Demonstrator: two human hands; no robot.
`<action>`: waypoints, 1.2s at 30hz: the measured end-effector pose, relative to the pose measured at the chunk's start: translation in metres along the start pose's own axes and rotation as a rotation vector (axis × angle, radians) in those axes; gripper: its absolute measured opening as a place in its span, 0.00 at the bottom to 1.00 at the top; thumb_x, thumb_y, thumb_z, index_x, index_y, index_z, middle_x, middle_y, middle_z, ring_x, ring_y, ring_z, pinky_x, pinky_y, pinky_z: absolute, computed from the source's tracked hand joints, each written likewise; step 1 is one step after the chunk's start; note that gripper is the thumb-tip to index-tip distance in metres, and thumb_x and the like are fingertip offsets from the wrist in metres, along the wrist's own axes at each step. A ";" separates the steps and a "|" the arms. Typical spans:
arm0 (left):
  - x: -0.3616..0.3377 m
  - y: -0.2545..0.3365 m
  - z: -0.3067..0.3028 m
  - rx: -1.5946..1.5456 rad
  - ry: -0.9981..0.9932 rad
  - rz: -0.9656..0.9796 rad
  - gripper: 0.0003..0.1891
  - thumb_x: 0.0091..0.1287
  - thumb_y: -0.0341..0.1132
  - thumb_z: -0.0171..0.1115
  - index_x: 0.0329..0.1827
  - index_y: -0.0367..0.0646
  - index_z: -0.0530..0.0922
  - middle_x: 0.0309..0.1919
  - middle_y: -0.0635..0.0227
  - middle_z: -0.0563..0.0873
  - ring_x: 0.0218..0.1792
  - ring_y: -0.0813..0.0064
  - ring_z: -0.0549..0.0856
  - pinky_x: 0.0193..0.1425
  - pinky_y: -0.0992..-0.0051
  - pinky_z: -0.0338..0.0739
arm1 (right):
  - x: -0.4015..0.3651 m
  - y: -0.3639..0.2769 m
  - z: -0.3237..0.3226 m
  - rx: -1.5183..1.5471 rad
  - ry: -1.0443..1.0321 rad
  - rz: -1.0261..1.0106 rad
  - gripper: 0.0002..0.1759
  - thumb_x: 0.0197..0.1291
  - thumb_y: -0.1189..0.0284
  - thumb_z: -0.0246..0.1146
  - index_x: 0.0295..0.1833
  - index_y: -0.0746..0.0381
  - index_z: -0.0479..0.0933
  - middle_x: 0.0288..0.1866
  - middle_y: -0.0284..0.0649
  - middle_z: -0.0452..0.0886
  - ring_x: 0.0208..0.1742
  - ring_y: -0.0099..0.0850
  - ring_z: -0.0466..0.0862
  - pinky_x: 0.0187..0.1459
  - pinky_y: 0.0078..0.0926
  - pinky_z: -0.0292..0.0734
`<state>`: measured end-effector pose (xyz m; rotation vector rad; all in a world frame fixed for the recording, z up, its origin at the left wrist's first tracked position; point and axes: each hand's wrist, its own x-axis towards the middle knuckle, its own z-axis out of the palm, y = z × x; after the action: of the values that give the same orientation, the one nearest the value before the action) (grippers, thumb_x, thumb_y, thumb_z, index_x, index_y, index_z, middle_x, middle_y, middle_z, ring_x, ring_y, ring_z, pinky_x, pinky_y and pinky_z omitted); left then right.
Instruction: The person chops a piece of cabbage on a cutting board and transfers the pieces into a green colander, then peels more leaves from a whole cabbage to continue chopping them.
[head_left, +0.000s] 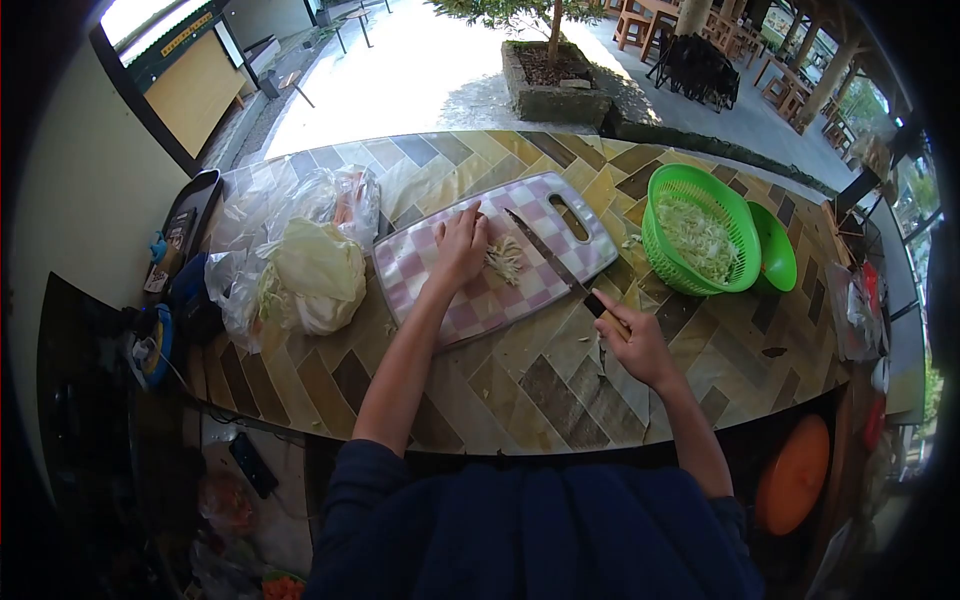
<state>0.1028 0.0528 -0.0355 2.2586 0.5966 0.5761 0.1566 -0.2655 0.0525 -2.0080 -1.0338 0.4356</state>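
Note:
A knife is in my right hand, its blade lying over the right part of a pink and white checked cutting board. My left hand rests on the board with its fingers bent and pressed together; what they hold, if anything, is hidden. Between that hand and the blade lies a small heap of shredded cabbage. A green basket of shredded cabbage stands right of the board. At the board's left sits a large piece of cabbage beside clear plastic bags.
A green bowl sits against the basket's right side. At the far left are a black tray and a blue roll. Plastic packets hang at the right. Beyond the counter stands a tree planter.

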 end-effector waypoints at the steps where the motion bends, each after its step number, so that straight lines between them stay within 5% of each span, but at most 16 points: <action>1: -0.003 0.003 0.003 -0.015 0.016 0.022 0.24 0.76 0.46 0.44 0.68 0.44 0.69 0.61 0.56 0.77 0.67 0.57 0.72 0.75 0.44 0.46 | -0.001 0.002 -0.003 -0.002 0.005 0.008 0.25 0.63 0.71 0.63 0.66 0.62 0.73 0.42 0.55 0.84 0.37 0.38 0.85 0.43 0.28 0.77; 4: 0.003 0.001 -0.004 0.171 0.236 0.031 0.24 0.76 0.46 0.42 0.69 0.44 0.70 0.62 0.56 0.78 0.66 0.57 0.72 0.74 0.44 0.47 | -0.005 -0.004 -0.010 -0.024 -0.030 0.082 0.25 0.63 0.71 0.64 0.66 0.63 0.73 0.44 0.56 0.84 0.37 0.35 0.85 0.44 0.27 0.77; 7: 0.014 -0.013 -0.019 0.154 0.120 -0.108 0.24 0.76 0.46 0.41 0.68 0.44 0.71 0.63 0.57 0.77 0.67 0.57 0.72 0.74 0.47 0.49 | -0.006 0.003 -0.009 0.011 -0.020 0.049 0.25 0.63 0.71 0.63 0.66 0.63 0.73 0.42 0.54 0.85 0.36 0.31 0.84 0.42 0.27 0.77; 11: 0.013 -0.021 -0.023 0.030 0.054 -0.021 0.26 0.77 0.48 0.39 0.70 0.43 0.68 0.65 0.54 0.76 0.69 0.56 0.70 0.76 0.54 0.50 | -0.004 0.021 0.000 0.049 0.021 -0.051 0.24 0.64 0.71 0.63 0.66 0.63 0.74 0.34 0.49 0.84 0.30 0.27 0.79 0.39 0.25 0.76; 14: 0.015 -0.025 -0.011 0.042 0.185 -0.020 0.27 0.77 0.49 0.38 0.72 0.44 0.67 0.66 0.54 0.75 0.70 0.56 0.69 0.76 0.52 0.49 | -0.002 0.016 -0.004 0.075 -0.024 0.033 0.24 0.64 0.70 0.63 0.66 0.62 0.74 0.34 0.48 0.84 0.30 0.26 0.79 0.38 0.26 0.76; 20: 0.014 -0.013 -0.019 0.116 0.069 -0.083 0.28 0.77 0.50 0.36 0.72 0.44 0.67 0.66 0.53 0.74 0.71 0.56 0.68 0.76 0.50 0.46 | -0.004 0.022 -0.008 0.068 0.039 -0.010 0.25 0.63 0.70 0.64 0.66 0.62 0.74 0.36 0.50 0.84 0.32 0.26 0.80 0.39 0.26 0.76; 29: -0.009 0.006 -0.005 -0.003 -0.072 0.011 0.28 0.78 0.51 0.35 0.72 0.43 0.66 0.64 0.53 0.76 0.69 0.57 0.71 0.79 0.52 0.44 | 0.019 0.022 -0.013 -0.100 -0.102 -0.051 0.24 0.62 0.72 0.63 0.64 0.61 0.75 0.38 0.54 0.83 0.34 0.43 0.84 0.40 0.31 0.76; 30: -0.008 0.006 -0.003 -0.017 -0.075 0.014 0.28 0.78 0.51 0.35 0.72 0.43 0.66 0.64 0.52 0.77 0.69 0.56 0.71 0.79 0.52 0.44 | 0.023 0.027 -0.010 -0.089 -0.075 -0.142 0.25 0.62 0.72 0.64 0.66 0.58 0.74 0.31 0.52 0.79 0.28 0.38 0.78 0.36 0.30 0.73; 36: -0.016 0.010 -0.013 -0.339 -0.080 -0.015 0.27 0.80 0.49 0.34 0.72 0.42 0.65 0.63 0.56 0.78 0.69 0.62 0.71 0.77 0.61 0.51 | 0.018 0.029 -0.024 -0.263 -0.156 -0.354 0.26 0.59 0.74 0.65 0.65 0.59 0.75 0.31 0.50 0.79 0.29 0.44 0.78 0.37 0.33 0.74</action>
<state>0.0857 0.0445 -0.0237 1.9460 0.4381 0.5329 0.1968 -0.2732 0.0446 -1.9797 -1.5806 0.2792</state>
